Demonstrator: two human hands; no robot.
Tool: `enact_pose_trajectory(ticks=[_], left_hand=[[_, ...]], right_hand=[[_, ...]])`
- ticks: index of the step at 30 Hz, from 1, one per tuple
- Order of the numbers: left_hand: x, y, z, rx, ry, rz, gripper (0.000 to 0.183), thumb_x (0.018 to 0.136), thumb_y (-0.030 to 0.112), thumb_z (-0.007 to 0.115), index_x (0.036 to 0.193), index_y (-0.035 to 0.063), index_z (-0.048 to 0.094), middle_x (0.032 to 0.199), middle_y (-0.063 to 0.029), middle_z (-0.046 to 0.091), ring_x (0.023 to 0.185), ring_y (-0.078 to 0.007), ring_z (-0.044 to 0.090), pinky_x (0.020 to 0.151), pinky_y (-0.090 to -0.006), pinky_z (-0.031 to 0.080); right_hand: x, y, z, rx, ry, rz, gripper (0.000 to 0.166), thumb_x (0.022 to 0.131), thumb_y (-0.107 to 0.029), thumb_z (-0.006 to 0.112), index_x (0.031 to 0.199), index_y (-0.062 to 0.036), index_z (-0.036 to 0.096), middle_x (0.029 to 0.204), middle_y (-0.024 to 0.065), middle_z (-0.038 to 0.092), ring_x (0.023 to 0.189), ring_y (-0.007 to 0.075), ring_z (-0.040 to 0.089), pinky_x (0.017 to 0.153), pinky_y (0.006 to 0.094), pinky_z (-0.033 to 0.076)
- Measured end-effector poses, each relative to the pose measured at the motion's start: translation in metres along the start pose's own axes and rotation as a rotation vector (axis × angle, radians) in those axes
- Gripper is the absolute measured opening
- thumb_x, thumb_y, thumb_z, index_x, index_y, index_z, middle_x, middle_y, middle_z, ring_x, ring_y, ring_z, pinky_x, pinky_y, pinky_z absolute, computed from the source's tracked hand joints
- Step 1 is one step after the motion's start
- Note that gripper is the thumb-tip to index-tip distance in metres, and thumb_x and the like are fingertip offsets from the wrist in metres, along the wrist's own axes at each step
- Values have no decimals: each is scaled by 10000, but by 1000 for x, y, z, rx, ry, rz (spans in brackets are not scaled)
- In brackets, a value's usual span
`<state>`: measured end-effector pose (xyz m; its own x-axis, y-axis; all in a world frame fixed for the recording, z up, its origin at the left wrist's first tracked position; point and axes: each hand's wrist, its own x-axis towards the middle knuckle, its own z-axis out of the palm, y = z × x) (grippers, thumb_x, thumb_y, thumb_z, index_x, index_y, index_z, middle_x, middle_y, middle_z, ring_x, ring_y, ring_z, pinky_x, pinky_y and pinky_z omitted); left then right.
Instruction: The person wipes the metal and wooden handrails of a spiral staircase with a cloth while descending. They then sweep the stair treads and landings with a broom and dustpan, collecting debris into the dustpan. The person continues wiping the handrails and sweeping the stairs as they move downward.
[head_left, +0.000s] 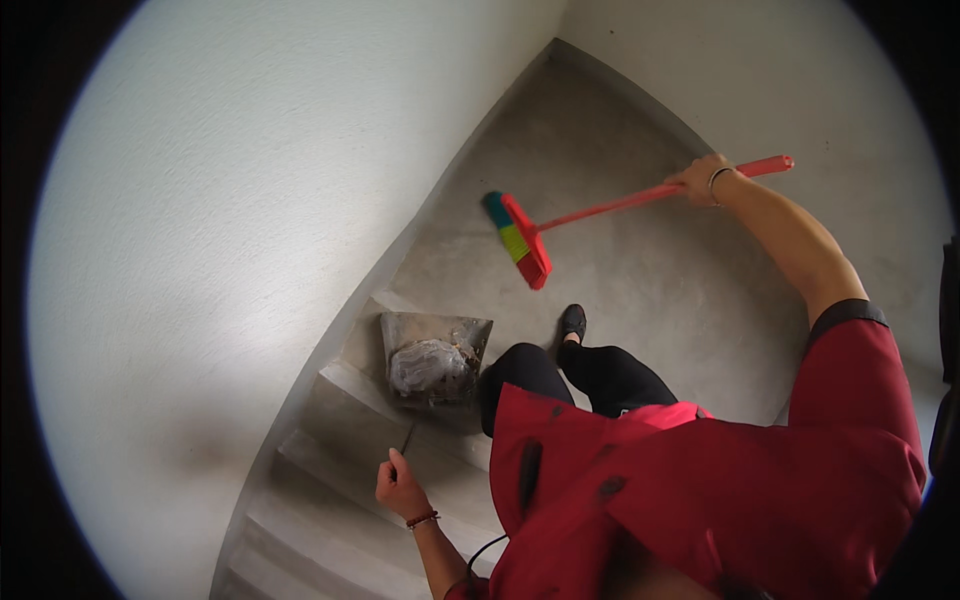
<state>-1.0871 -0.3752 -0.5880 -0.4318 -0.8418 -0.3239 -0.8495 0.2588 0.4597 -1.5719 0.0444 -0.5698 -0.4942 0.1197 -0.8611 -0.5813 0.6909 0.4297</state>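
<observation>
My right hand grips the red handle of a broom near its upper end. The broom's head has a red block and bristles in teal, yellow-green and red bands, held at the landing floor near the left wall. Lower in view, my left hand is closed on the thin dark handle of a dustpan. A crumpled translucent plastic bag and bits of debris lie inside the pan, which is over the upper stairs beside my bent knee.
Concrete steps descend toward the bottom left. A grey concrete landing spreads ahead, bounded by a white wall at left and another wall at right. My shoe rests on the landing. A dark cable hangs by my left arm.
</observation>
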Motion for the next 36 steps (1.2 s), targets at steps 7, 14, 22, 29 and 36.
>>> enact_pose_trajectory(ticks=[7,14,22,29,36], left_hand=[[69,-30,-10,30,51,-3,429,899,184,633,578,25,398,534,21,316,530,-86,267,459,-297,252],[99,1,0,11,67,81,458,904,186,628,575,47,341,569,49,287,558,-76,247,478,-296,223],[166,64,32,90,2,93,409,874,137,637,575,23,383,548,28,287,546,-86,250,465,-298,236],[189,98,95,133,-39,127,393,874,151,626,581,2,411,503,-35,317,516,-105,271,447,-323,265],[192,98,135,160,-12,102,395,895,173,614,583,-10,454,503,-3,347,520,-95,289,458,-323,273]], right_hand=[[-18,9,-5,53,168,-120,369,965,-400,391,1319,-388,498,1006,41,687,938,251,654,822,415,510],[36,-67,6,217,89,-308,375,940,-386,425,1301,-375,527,1151,42,651,1062,261,618,878,420,496],[144,29,14,192,91,-95,375,943,-357,438,1302,-333,543,1123,64,667,1051,258,627,876,405,495],[173,62,-59,180,181,-231,362,942,-364,449,1284,-305,553,940,104,698,905,279,668,784,434,524],[288,-105,-125,138,185,-392,425,940,-285,417,1357,-348,475,1089,76,669,1030,250,639,826,394,519]])
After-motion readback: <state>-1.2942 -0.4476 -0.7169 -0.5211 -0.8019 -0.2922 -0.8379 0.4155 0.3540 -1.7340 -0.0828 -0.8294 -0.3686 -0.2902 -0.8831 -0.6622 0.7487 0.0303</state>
